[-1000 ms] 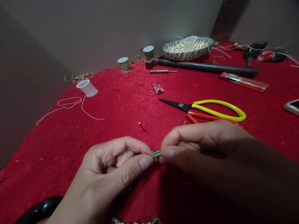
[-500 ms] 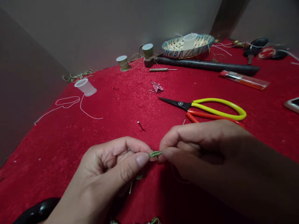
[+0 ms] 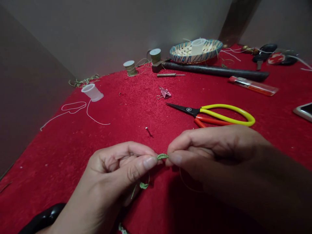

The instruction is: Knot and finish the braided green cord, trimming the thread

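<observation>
A small green knotted cord piece (image 3: 162, 156) is stretched between my two hands, low in the middle of the view. My left hand (image 3: 122, 172) pinches its left end between thumb and forefinger. The right end is in the thumb-and-finger pinch of my right hand (image 3: 209, 156). Below my left fingers hangs another green knotted bit (image 3: 143, 185) with a thin cord tail. A thin cord loops down under my right hand. Just beyond the hands a nail (image 3: 148, 131) stands up from the red cloth (image 3: 117, 126).
Scissors (image 3: 188, 110) with yellow and red handles lie beyond my right hand. Farther back are a pink clip (image 3: 165, 93), an awl (image 3: 166, 75), a hammer (image 3: 214, 70), a woven basket (image 3: 177, 58) and thread spools (image 3: 130, 68). A white spool (image 3: 93, 92) sits at left.
The green piece now arches slightly upward between my fingers. The second knotted bit below my left hand shows more fully. The whole view has shifted a little.
</observation>
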Available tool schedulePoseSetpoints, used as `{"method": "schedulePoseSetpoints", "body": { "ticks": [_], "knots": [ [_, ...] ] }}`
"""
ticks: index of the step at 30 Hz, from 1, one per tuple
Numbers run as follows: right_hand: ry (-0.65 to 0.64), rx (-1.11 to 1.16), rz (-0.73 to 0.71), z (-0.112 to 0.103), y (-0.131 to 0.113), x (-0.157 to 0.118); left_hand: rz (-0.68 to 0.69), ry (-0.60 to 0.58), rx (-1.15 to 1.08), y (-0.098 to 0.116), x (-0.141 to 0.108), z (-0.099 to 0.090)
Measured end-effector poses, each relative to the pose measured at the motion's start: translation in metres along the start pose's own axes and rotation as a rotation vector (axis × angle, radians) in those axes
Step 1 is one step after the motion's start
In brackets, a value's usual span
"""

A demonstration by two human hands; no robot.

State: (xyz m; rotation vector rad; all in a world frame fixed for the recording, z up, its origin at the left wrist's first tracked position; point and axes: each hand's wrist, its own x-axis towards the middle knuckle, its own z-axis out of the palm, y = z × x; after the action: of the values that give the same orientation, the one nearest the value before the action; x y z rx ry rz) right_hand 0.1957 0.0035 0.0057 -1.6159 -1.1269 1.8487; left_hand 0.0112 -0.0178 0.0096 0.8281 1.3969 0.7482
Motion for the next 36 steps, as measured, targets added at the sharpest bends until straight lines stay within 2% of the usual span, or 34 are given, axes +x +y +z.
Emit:
{"method": "schedulePoseSetpoints", "body": {
  "ticks": [5,9,14,17,20,27,32,36],
  "knots": [
    [-0.003,-0.113,-0.229,0.002,-0.002,0.008,0.000,-0.069,-0.005,-0.010,-0.002,-0.004],
    [0.013,-0.184,-0.290,0.002,-0.014,0.004,0.004,-0.122,-0.052,-0.009,-0.003,-0.005],
    [-0.023,-0.248,-0.267,-0.005,-0.012,-0.006,-0.017,-0.115,-0.068,-0.013,-0.005,-0.007],
    [-0.087,-0.288,-0.241,-0.008,-0.006,-0.003,-0.013,-0.123,-0.037,-0.014,-0.005,-0.006],
    [-0.129,-0.276,-0.278,-0.009,0.000,0.005,-0.005,-0.117,0.006,-0.009,-0.003,-0.001],
    [-0.056,-0.148,-0.328,-0.007,0.003,0.007,-0.053,-0.083,0.039,0.012,0.010,0.013],
    [-0.099,-0.055,-0.294,-0.004,-0.003,0.000,-0.040,-0.080,0.046,0.001,0.005,0.007],
    [-0.131,0.019,-0.198,-0.006,0.001,-0.004,-0.005,-0.082,0.045,-0.010,-0.001,-0.003]
  ]
}}
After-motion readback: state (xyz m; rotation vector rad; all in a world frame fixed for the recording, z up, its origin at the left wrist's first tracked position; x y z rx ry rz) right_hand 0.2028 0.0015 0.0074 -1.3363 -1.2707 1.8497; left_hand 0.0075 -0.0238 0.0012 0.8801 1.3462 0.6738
